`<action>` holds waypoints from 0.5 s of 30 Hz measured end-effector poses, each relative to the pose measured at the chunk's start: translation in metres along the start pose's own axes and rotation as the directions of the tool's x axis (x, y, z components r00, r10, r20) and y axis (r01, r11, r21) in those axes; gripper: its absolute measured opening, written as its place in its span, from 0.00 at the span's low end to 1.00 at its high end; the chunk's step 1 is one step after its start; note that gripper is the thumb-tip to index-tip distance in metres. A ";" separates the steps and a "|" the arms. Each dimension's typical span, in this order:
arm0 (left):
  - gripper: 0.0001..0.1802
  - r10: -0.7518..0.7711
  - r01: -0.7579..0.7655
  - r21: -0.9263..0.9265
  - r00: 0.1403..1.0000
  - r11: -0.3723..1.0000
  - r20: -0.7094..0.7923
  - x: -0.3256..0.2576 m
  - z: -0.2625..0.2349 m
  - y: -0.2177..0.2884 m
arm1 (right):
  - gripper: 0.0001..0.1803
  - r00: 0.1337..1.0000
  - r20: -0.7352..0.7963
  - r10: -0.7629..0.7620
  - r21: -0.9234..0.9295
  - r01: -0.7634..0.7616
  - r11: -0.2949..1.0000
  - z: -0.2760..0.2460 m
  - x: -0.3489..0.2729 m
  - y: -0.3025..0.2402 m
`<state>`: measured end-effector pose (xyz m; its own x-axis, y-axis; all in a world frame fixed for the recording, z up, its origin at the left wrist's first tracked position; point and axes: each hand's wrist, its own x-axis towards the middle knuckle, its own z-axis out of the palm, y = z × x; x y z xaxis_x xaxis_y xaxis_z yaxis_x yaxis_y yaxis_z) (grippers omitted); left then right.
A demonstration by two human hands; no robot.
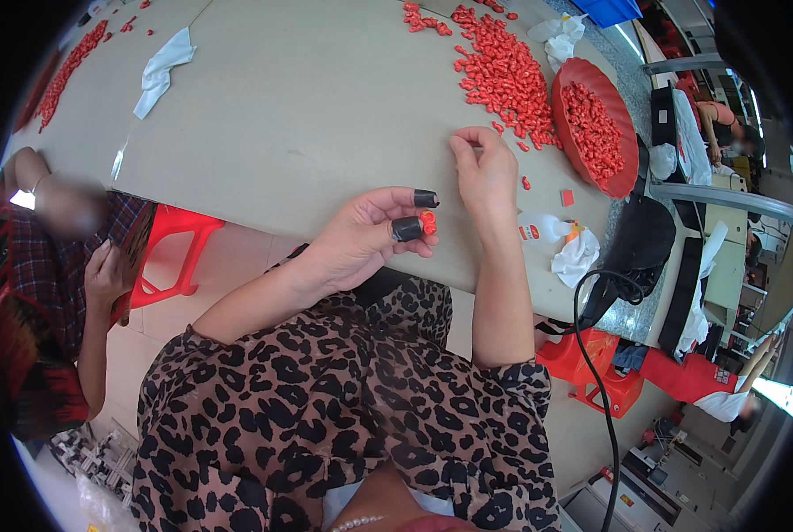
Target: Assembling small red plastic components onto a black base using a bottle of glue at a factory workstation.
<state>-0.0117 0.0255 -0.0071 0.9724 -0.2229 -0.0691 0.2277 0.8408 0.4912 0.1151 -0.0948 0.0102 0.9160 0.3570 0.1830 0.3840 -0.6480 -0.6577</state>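
Black covers wrap the thumb and forefinger of my left hand. Between its fingertips is a small glossy red piece, held above the table's near edge. My right hand is over the table, just right of the left, with thumb and forefinger curled together. Whatever it may pinch is too small or hidden to make out. Beyond it spreads a heap of similar red pieces, and a scalloped red bowl full of them stands at the heap's right. One loose red piece lies beside my right wrist.
At the right lie a white plastic bottle, a crumpled white cloth, a small red square and a black bag. A black cable hangs down there. Another person sits at the left near more red pieces.
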 end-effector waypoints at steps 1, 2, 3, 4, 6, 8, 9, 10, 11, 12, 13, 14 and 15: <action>0.12 0.001 -0.001 -0.008 1.000 1.000 0.008 0.001 0.000 0.000 | 0.10 1.000 0.002 0.002 0.000 -0.002 1.000 -0.004 -0.006 -0.001; 0.12 0.003 -0.003 -0.010 1.000 1.000 0.006 0.001 0.000 0.000 | 0.10 0.983 0.101 0.152 0.362 -0.179 0.915 -0.012 -0.015 -0.009; 0.12 0.012 -0.012 -0.009 1.000 1.000 0.009 0.000 -0.001 0.000 | 0.10 0.936 0.249 0.250 0.650 -0.353 0.673 -0.017 -0.024 -0.015; 0.12 0.019 -0.019 -0.007 1.000 1.000 0.012 0.000 -0.002 -0.001 | 0.10 0.935 0.255 0.247 0.648 -0.355 0.674 -0.020 -0.032 -0.015; 0.12 0.019 -0.019 -0.015 1.000 1.000 0.013 0.000 -0.002 -0.002 | 0.09 0.900 0.392 0.191 0.866 -0.431 0.252 -0.026 -0.050 -0.011; 0.12 0.016 -0.015 -0.021 1.000 1.000 0.017 0.001 -0.001 -0.002 | 0.08 0.900 0.388 0.199 0.894 -0.420 0.157 -0.025 -0.063 -0.009; 0.12 0.017 -0.017 0.007 1.000 1.000 0.010 0.001 0.000 -0.001 | 0.07 0.901 0.384 0.202 0.913 -0.402 0.060 -0.025 -0.069 -0.009; 0.12 0.020 -0.020 0.035 1.000 0.999 0.003 0.001 0.002 -0.002 | 0.07 0.901 0.380 0.208 0.915 -0.399 0.059 -0.025 -0.075 -0.008; 0.12 0.018 -0.018 0.037 1.000 0.999 0.003 0.001 0.002 -0.002 | 0.07 0.901 0.380 0.211 0.919 -0.394 0.027 -0.024 -0.079 -0.008; 0.13 0.026 -0.025 0.053 1.000 0.998 -0.015 0.001 0.002 -0.003 | 0.06 0.900 0.380 0.214 0.922 -0.388 -0.006 -0.024 -0.081 -0.007; 0.14 0.034 -0.032 0.070 0.999 0.997 -0.033 0.001 0.003 -0.004 | 0.06 0.901 0.378 0.212 0.923 -0.385 -0.008 -0.024 -0.083 -0.006; 0.14 0.033 -0.031 0.074 0.999 0.997 -0.031 0.001 0.004 -0.004 | 0.06 0.893 0.391 0.222 0.919 -0.393 -0.034 -0.025 -0.085 -0.005; 0.14 0.035 -0.032 0.078 0.999 0.996 -0.039 0.001 0.004 -0.004 | 0.06 0.886 0.403 0.229 0.914 -0.401 -0.061 -0.026 -0.086 -0.005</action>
<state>-0.0117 0.0195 -0.0055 0.9810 -0.1740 -0.0859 0.1920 0.8066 0.5590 0.0378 -0.1399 0.0168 0.8526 0.4390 -0.2836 -0.4966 0.5114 -0.7013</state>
